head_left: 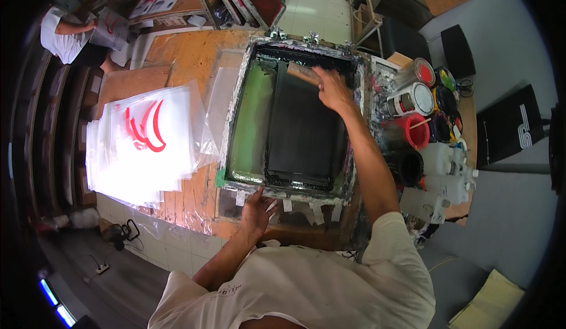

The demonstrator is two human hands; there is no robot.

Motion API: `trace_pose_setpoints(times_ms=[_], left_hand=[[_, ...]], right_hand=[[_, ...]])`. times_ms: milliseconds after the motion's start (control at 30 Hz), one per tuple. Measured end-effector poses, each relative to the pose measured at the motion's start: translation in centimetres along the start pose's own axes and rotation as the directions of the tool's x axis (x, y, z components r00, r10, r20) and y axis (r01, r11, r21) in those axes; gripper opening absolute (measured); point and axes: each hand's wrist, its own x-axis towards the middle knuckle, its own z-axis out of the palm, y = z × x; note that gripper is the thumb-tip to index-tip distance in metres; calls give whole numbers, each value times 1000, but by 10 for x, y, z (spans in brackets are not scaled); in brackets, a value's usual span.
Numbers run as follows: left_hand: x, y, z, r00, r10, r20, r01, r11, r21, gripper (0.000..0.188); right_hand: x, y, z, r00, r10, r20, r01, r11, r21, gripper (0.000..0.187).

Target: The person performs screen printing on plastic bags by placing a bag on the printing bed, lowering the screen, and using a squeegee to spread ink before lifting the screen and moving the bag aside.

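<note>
At the near edge of the frame [283, 194], the left hand [254, 216] has its fingers loosely bent, with a tip up by the rim. One cannot tell if it pinches the rim or only rests there. A light, steady hand there should help stop the frame from sliding.

Inside the frame, on the bench [160, 51], is a flat screen [247, 130], green on the left, with a big dark patch [306, 131] beside the green. Toward the far end, the right hand [335, 90] is wrapped around a wooden squeegee [302, 73], which sits slanted across the dark part. To do this well, the person would best set the whole edge down flat, push equally hard at both ends, and make one smooth, straight sweep. Stopping halfway could leave a streak.

What lies under the screen cannot be seen. Black on black makes it hard to tell wet ink from screen. Glare washes out much of the plastic sheets [141, 146] on the left. The right fingers cover one end of the squeegee, and its bottom edge does not show. Far off, a co-worker [63, 37] is too small to make out well.
</note>
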Motion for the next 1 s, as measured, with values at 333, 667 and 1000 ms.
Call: trace_pose_setpoints(times_ms=[333, 667, 1000], left_hand=[[-10, -11, -6, 996, 80, 25, -81, 995, 55, 29], [-8, -7, 4, 995, 97, 31, -101, 982, 161, 42], [26, -20, -13, 994, 105, -42, -100, 990, 101, 27]], right_hand=[[2, 20, 66, 957, -243, -161, 212, 960, -184, 56], [-249, -83, 62, 988, -151, -14, 150, 988, -34, 57], [-264, -76, 98, 988, -123, -91, 119, 992, -49, 53]])
